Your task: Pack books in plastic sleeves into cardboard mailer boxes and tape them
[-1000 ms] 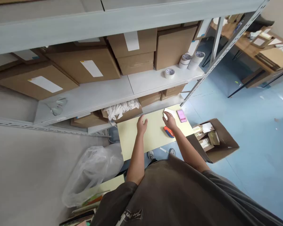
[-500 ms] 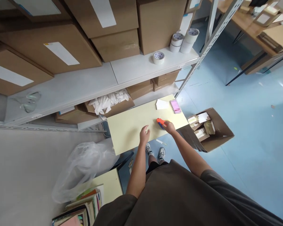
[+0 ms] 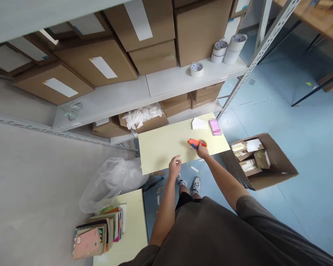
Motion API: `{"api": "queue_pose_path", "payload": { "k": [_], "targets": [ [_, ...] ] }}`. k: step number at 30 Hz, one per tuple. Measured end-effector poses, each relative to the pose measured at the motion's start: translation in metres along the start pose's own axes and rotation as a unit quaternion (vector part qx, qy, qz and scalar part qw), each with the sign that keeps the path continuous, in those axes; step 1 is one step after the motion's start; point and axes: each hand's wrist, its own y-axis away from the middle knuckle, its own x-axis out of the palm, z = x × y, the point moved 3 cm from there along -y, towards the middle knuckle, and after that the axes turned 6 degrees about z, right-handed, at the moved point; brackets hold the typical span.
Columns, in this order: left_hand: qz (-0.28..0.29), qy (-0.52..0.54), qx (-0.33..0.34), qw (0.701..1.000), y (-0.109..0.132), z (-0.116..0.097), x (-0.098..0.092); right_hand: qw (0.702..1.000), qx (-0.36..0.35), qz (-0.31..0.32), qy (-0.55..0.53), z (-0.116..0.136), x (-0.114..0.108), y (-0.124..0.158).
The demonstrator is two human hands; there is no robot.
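At the far left a stack of books (image 3: 96, 236) sits on a pale desk corner, more of it showing than half a second ago, with a clear plastic bag (image 3: 111, 183) above it. The left hand (image 3: 174, 167) has drawn back from the middle of the yellow tabletop (image 3: 161, 147) to its near edge, where it hovers with fingers loosely curled and slightly apart, holding nothing. To its right, the right hand (image 3: 202, 150) rests on the orange tape dispenser (image 3: 194, 142), which lies on the tabletop near the front edge; the fingers seem wrapped over its rear end, but the hand covers that part and the grip is hard to make out. Beyond it lie a white paper (image 3: 199, 123) and a pink object (image 3: 215, 126), blurred past recognising. Farthest right, an open cardboard box (image 3: 277, 162) stands on the blue floor, its contents too small to tell.
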Motion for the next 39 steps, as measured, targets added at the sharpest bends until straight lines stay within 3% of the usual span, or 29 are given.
{"api": "queue_pose_path", "payload": {
  "k": [4,9,13,17,21,26,30,34,39],
  "targets": [
    [-0.039,0.040,0.023,0.998,-0.008,-0.036,-0.021,0.991,-0.131,-0.012,-0.011,0.026,-0.042,0.029],
    [-0.064,0.105,0.086,0.989,-0.023,-0.099,-0.070,0.966,-0.245,-0.046,-0.061,0.082,-0.108,0.077],
    [-0.002,0.153,0.152,0.976,-0.029,-0.149,-0.108,0.950,-0.306,-0.030,-0.051,0.127,-0.155,0.108],
    [0.058,0.137,0.218,0.965,-0.029,-0.186,-0.137,0.928,-0.372,-0.022,-0.021,0.168,-0.185,0.120],
    [0.044,0.092,0.267,0.958,-0.030,-0.204,-0.166,0.925,-0.379,-0.033,-0.009,0.204,-0.194,0.118],
    [-0.077,0.029,0.323,0.943,-0.031,-0.211,-0.199,0.934,-0.353,-0.043,-0.016,0.239,-0.187,0.105],
    [-0.154,0.026,0.322,0.934,-0.034,-0.203,-0.224,0.940,-0.335,-0.061,-0.018,0.246,-0.186,0.093],
    [-0.149,-0.019,0.314,0.937,-0.047,-0.200,-0.248,0.946,-0.317,-0.066,-0.026,0.244,-0.182,0.074],
    [-0.196,-0.097,0.305,0.927,-0.054,-0.207,-0.255,0.936,-0.303,-0.176,0.012,0.259,-0.177,0.034]
  ]
}}
